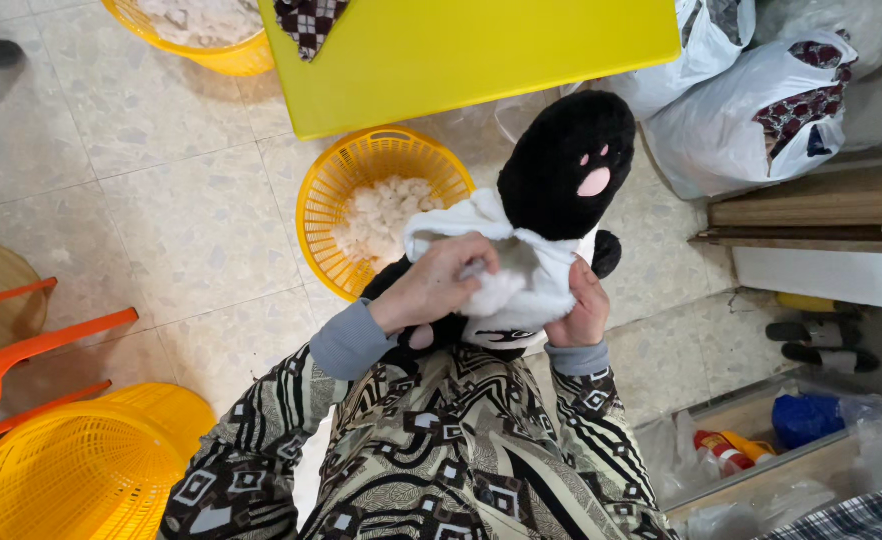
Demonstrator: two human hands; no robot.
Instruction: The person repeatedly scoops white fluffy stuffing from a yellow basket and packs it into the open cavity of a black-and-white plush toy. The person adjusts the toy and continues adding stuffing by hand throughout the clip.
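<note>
Both my hands meet in front of my lap.

My left hand (pixel 431 285) curls inward, fingers pinched together, wrist bent, grey cuff showing. My right hand (pixel 581 310) grips from below, fingers closed, thumb up, forearms in patterned sleeves converging.

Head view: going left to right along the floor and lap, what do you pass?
Orange chair → empty yellow basket → yellow basket of white stuffing → left hand → black-and-white plush toy → white bags → blue item in the box.
</note>
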